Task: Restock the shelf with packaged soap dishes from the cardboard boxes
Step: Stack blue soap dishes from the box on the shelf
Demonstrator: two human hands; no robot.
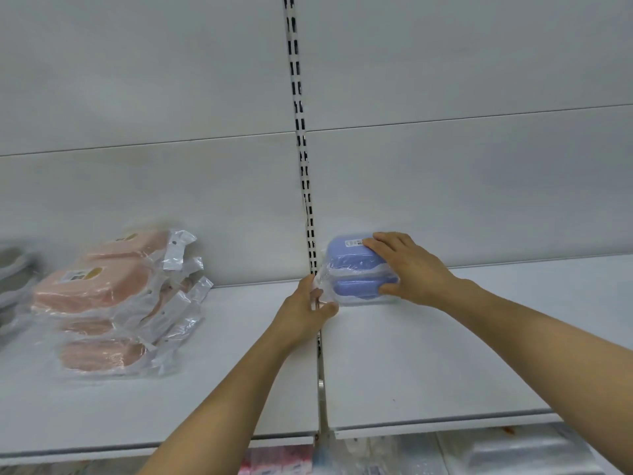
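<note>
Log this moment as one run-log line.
step: placing | item: blue soap dishes at shelf back | right hand: grips pack | left hand: pinches wrap | pink packs: stacked left

Mid-frame, your right hand (412,269) wraps over the blue soap dishes (356,269), stacked in clear wrap on the white shelf (428,365) against the back wall, while your left hand (305,310) pinches the wrap's loose end. At the left of the frame lies a pile of pink soap dishes (102,289)
</note>
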